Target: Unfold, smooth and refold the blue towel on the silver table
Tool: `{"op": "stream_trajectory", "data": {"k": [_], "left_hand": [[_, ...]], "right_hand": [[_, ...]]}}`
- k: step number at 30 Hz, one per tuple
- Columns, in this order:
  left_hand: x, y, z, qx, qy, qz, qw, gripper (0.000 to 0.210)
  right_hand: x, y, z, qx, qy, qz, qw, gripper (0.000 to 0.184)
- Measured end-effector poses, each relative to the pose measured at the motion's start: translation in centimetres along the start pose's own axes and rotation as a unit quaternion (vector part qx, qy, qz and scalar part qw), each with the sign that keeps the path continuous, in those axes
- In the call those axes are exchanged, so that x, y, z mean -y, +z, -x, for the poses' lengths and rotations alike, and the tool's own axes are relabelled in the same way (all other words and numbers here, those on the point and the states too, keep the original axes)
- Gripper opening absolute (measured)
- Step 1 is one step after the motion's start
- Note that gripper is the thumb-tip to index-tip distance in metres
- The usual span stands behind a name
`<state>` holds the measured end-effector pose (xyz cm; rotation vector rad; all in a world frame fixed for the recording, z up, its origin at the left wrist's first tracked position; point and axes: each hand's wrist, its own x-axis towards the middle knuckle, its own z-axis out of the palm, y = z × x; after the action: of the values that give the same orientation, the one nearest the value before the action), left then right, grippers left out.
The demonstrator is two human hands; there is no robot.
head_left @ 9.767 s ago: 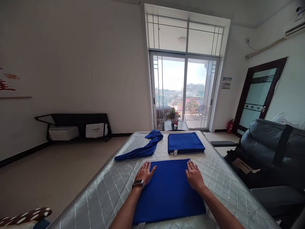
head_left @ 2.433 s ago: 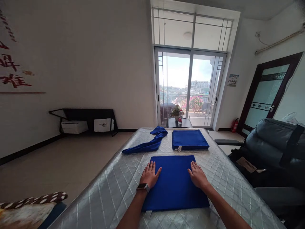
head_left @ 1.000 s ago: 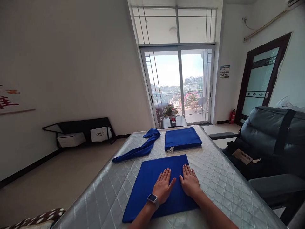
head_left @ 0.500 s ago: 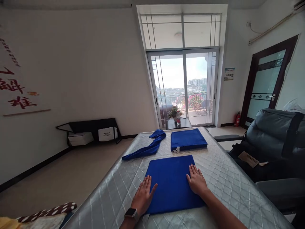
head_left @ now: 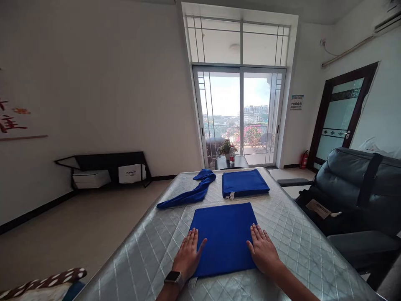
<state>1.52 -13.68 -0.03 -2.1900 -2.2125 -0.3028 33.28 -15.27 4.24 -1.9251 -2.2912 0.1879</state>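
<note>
A flat, folded blue cloth (head_left: 226, 240) lies in front of me on the silvery quilted mattress (head_left: 150, 242). My left hand (head_left: 188, 253), with a watch on the wrist, rests open along its left edge, thumb spread over the fabric. On the right edge my right hand (head_left: 263, 246) lies flat, fingers stretched out and thumb on the cloth. Beyond it is a thicker stack of folded blue fabric (head_left: 244, 182) with a small white tag. To that stack's left lies a twisted strip of blue fabric (head_left: 192, 194).
A black armchair (head_left: 347, 184) with a dark bag on it stands close on the right. Past the mattress's far end are a small table with a bottle (head_left: 232, 154) and a plant (head_left: 224, 147). Against the left wall sits a low black rack (head_left: 109, 160) with white boxes.
My right hand has slid down the right edge of the cloth toward me. My left hand stays nearly in place. The view has turned slightly.
</note>
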Motion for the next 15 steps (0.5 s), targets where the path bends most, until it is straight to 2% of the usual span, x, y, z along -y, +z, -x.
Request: {"op": "stream_trajectory", "data": {"k": [6, 9, 12, 15], "left_hand": [[-0.1, -1.5, 0.3, 0.013, 0.013, 0.001, 1.0, 0.081], [-1.3, -2.2, 0.4, 0.005, 0.004, -0.009, 1.0, 0.081], [-5.1, -2.3, 0.9, -0.006, 0.061, 0.02, 0.998, 0.077], [-11.1, -1.9, 1.7, 0.026, 0.188, 0.074, 0.979, 0.074]], "right_hand": [[-0.5, 1.2, 2.0, 0.005, 0.007, -0.036, 0.999, 0.069], [-0.4, 1.2, 2.0, 0.001, 0.006, -0.043, 0.999, 0.069], [-0.4, 1.0, 2.0, -0.002, 0.003, -0.046, 0.999, 0.068], [-0.6, 1.0, 2.0, -0.003, 0.002, -0.048, 0.999, 0.069]]}}
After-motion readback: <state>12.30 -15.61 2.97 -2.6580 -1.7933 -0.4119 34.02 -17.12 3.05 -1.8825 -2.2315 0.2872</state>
